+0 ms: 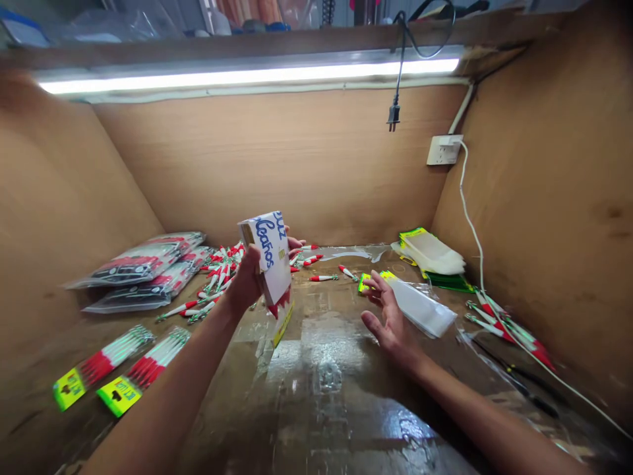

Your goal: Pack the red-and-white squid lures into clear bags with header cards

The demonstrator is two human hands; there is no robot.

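Note:
My left hand point(247, 280) grips a white cardboard box point(271, 254) with blue lettering, tilted above the table. Red tips and a yellow header card point(283, 326) stick out below the box; how they are joined to it is hidden. My right hand point(386, 313) is open, fingers spread, beside a stack of clear plastic bags point(422, 307) with yellow-green headers. Whether it touches the bags I cannot tell. Loose red-and-white fishing lures point(222, 267) with green parts lie in a heap behind my left hand.
Filled lure packs point(143, 369) lie at the left, with larger stacked plastic packages point(153, 264) behind. More header bags point(435, 254) are at the back right. Lures point(514, 330) and dark-handled pliers point(529, 382) lie right, near a white cable point(469, 218). A black plug point(393, 115) hangs above.

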